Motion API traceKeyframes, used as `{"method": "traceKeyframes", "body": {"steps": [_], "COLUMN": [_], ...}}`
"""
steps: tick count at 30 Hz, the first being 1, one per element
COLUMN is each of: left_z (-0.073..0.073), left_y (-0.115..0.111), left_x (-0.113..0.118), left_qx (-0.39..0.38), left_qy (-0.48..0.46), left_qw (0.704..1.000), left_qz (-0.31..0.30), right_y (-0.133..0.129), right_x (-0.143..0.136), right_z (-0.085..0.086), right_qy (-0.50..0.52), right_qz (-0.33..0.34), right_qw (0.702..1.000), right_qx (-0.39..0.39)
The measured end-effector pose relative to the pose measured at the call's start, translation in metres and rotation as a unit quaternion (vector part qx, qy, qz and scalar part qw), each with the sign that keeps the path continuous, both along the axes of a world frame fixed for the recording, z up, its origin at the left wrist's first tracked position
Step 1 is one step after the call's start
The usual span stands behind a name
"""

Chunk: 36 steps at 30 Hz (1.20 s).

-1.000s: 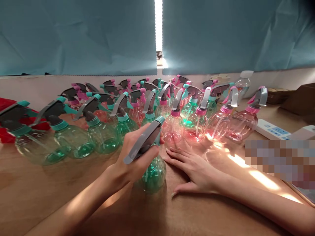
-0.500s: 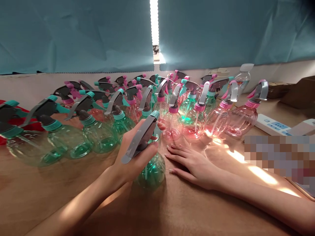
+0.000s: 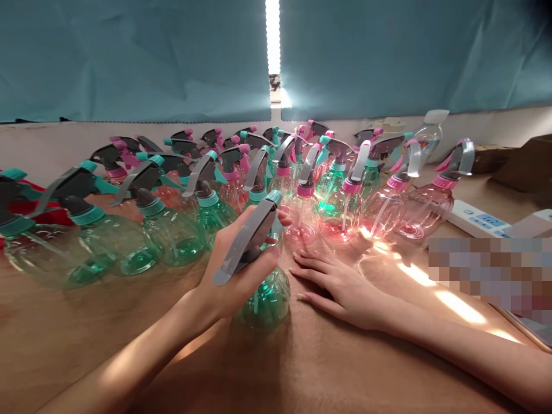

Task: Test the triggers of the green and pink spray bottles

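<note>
My left hand (image 3: 228, 264) is wrapped round the neck of a green spray bottle (image 3: 268, 302), under its grey trigger head with a teal nozzle. The bottle is at the table's middle, and my fingers partly hide its neck and trigger. My right hand (image 3: 334, 282) lies flat on the brown tabletop (image 3: 328, 368), fingers spread and holding nothing, just right of that bottle. Past my hands stand several more spray bottles: green ones such as this teal-collared bottle (image 3: 172, 238) on the left, and clear pink ones such as this pink-collared bottle (image 3: 302, 215) towards the right.
A white power strip (image 3: 478, 218) lies at the right, near a blurred-out patch over a flat device. Behind it are a brown box (image 3: 524, 167) and a clear capped bottle (image 3: 429, 135). A bright light strip (image 3: 273, 40) hangs before the blue-green sheet (image 3: 138, 63).
The view has shifted very slightly. My left hand keeps its grip on the green spray bottle, and my right hand rests in the same spot.
</note>
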State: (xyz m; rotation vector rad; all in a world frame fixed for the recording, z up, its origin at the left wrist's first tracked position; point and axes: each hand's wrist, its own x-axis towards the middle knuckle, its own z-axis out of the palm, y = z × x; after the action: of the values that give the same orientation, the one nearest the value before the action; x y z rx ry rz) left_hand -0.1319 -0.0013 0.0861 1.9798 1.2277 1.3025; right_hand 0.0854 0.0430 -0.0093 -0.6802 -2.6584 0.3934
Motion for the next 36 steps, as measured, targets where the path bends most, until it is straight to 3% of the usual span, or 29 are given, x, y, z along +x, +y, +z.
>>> {"method": "traceKeyframes", "body": {"steps": [36], "left_z": [0.0021], "left_y": [-0.0002], "left_x": [0.0012], "left_qx": [0.013], "left_qy": [-0.004], "left_qw": [1.0], "left_qz": [-0.014], "right_y": [0.0015], "right_x": [-0.0002], "right_z": [0.0004], "right_qy": [0.015], "right_qz": [-0.005], "right_qw": [0.999], "right_qx": [-0.036]}}
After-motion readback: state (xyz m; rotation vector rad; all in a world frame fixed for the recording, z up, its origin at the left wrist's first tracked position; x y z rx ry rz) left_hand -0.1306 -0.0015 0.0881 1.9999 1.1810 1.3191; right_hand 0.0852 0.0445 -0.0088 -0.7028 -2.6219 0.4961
